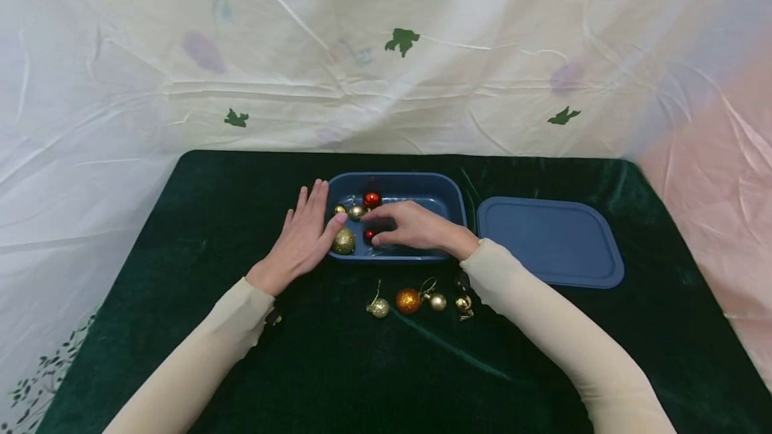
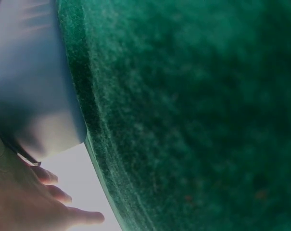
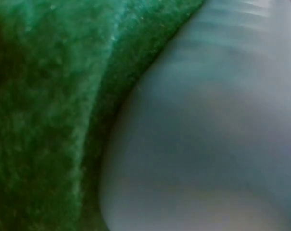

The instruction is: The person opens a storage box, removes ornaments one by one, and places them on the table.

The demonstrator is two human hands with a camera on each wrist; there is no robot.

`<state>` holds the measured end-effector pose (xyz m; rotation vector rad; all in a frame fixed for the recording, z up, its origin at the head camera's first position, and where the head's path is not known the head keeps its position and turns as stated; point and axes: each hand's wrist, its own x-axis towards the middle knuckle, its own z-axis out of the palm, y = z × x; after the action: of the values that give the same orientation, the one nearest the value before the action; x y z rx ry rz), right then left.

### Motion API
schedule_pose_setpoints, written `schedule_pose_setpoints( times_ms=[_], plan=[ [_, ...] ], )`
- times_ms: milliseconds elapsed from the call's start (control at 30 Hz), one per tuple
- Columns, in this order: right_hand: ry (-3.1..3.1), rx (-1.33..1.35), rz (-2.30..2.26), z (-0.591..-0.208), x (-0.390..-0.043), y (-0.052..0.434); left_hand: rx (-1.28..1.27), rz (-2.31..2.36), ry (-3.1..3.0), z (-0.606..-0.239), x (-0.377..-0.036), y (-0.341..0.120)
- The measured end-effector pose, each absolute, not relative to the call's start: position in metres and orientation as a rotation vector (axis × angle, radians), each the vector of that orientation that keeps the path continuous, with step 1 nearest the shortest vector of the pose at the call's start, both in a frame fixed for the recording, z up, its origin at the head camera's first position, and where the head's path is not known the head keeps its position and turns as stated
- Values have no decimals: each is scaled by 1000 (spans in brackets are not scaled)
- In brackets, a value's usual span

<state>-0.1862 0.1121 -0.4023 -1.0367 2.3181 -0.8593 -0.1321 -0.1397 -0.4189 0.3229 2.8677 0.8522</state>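
Note:
A blue plastic container (image 1: 449,196) stands on the green velvet cloth (image 1: 199,220). Inside it lie a red ornament ball (image 1: 371,199), a gold ball (image 1: 357,211) and a glittery gold ball (image 1: 344,241). My left hand (image 1: 307,223) lies flat against the container's left wall (image 2: 34,96), fingers straight and thumb at the rim. My right hand (image 1: 380,230) reaches into the container, and its fingers and thumb pinch a small red ball (image 1: 368,235). The right wrist view shows only a blurred container wall (image 3: 208,144) and cloth.
The blue lid (image 1: 549,240) lies flat just right of the container. In front of the container sit a glittery gold ball (image 1: 379,307), an orange ball (image 1: 408,301) and two small gold balls (image 1: 437,301). A white sheet (image 1: 386,52) hangs behind the table.

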Motion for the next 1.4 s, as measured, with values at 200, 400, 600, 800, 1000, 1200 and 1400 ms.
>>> schedule_pose_setpoints(
  times_ms=[200,400,600,800,1000,1200,1400],
  plan=[
    [2331,-1024,-844,-407,-186,109,323,851,2857,-418,-132,-139],
    [2337,-1034,-847,-409,-186,108,319,841,2847,-418,-132,-138],
    [2370,-1029,-865,-405,-185,110,317,822,2849,-419,-135,-138],
    [2437,-1007,-946,-391,-180,118,318,828,2862,-419,-137,-139],
    [2468,-1018,-1068,-378,-171,131,319,823,2875,-419,-138,-140],
    [2481,-975,-1164,-371,-161,146,325,822,2879,-419,-140,-140],
    [2490,-942,-1218,-364,-151,162,331,829,2884,-420,-140,-141]
  ],
)
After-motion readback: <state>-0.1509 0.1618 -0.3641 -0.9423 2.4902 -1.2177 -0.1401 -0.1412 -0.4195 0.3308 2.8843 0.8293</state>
